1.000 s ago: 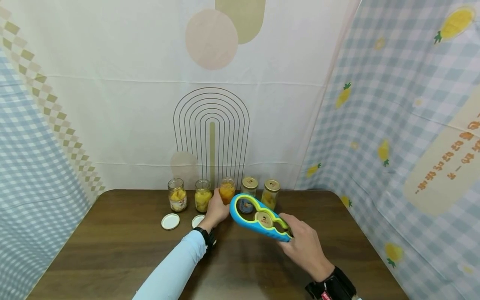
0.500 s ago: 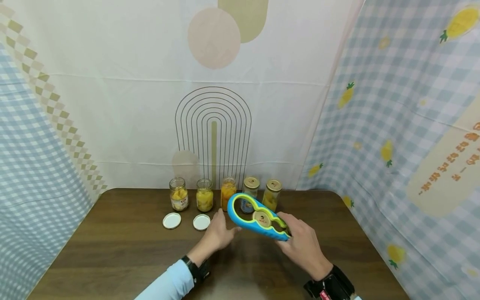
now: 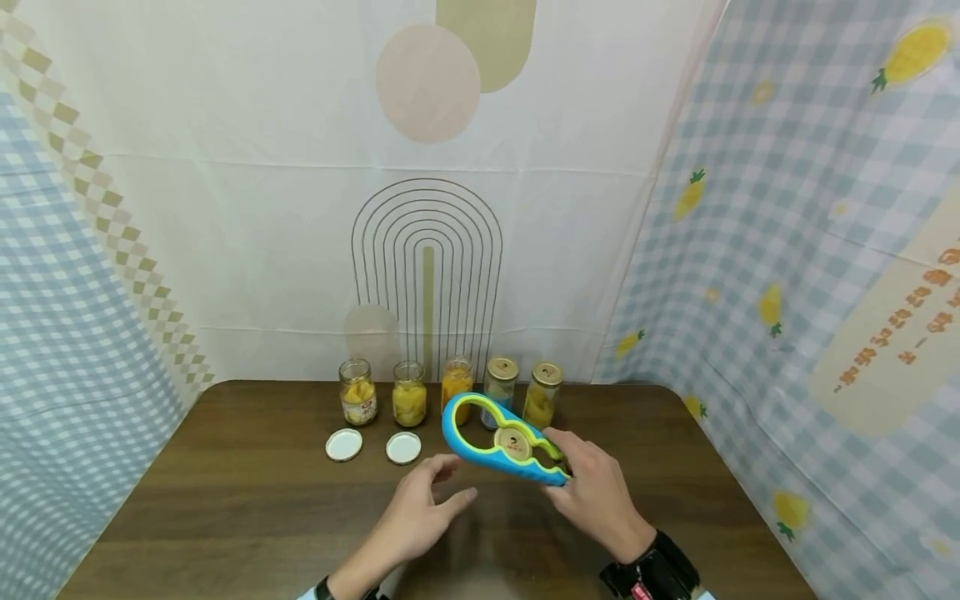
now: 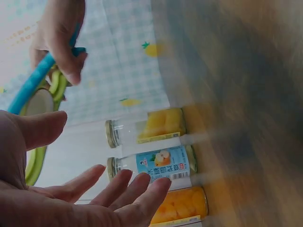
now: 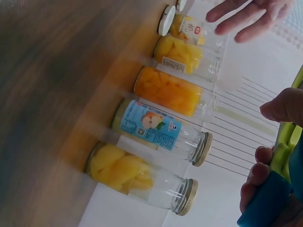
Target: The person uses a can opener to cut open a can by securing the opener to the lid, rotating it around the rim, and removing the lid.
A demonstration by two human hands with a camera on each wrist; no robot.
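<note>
My right hand [image 3: 596,496] grips the handles of a blue and lime-green jar opener [image 3: 468,450], held out over the table. A round gold lid [image 3: 513,443] shows within the opener's scalloped opening. My left hand [image 3: 416,510] is spread, thumb apart and palm facing the opener, with nothing in it; the left wrist view shows its loose fingers [image 4: 125,189]. Behind the opener stands an uncapped jar of orange fruit [image 5: 168,92]. To its right are a gold-capped jar with a blue label [image 5: 149,125] and a gold-capped jar of yellow fruit [image 5: 120,168].
Two more uncapped jars of yellow fruit stand at the left of the row, a labelled jar [image 3: 357,396] and a plainer jar [image 3: 409,396]. Before them lie two white-faced lids [image 3: 343,445]. The brown table [image 3: 225,508] meets a hanging cloth [image 3: 262,250] at the back.
My left hand has let go of the orange fruit jar and drawn back toward me, its fingers spread. The jar opener, still in my right hand, has shifted slightly left with the gold lid.
</note>
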